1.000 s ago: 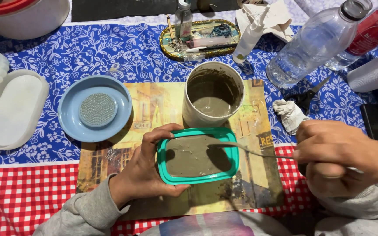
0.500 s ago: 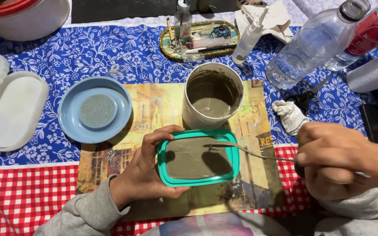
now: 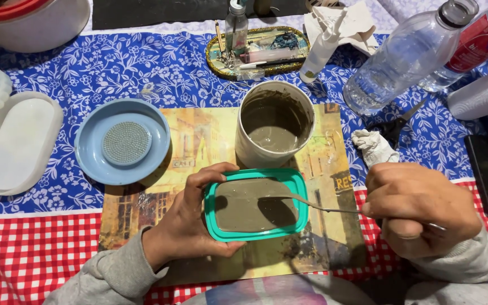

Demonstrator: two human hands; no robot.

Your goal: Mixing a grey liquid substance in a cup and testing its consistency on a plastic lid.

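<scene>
My left hand (image 3: 190,223) grips the left side of a teal rectangular mould (image 3: 255,204) filled with grey-brown wet mix, held just above a picture placemat (image 3: 199,135). My right hand (image 3: 419,209) is closed on a thin spoon (image 3: 312,204), whose tip rests in the mix near the mould's middle. Just behind the mould stands a white cup (image 3: 275,124) partly full of the same grey mix.
A blue round dish (image 3: 122,141) with a studded disc sits left of the cup, with white oval moulds (image 3: 15,141) further left. A gold tray of small tools (image 3: 258,51), a spray bottle (image 3: 323,48), plastic bottles (image 3: 408,56), a crumpled tissue (image 3: 374,147) and scissors (image 3: 399,124) lie behind and right.
The spoon has slid left across the mix towards the mould's middle, and my right hand has shifted slightly. My left hand keeps the mould steady.
</scene>
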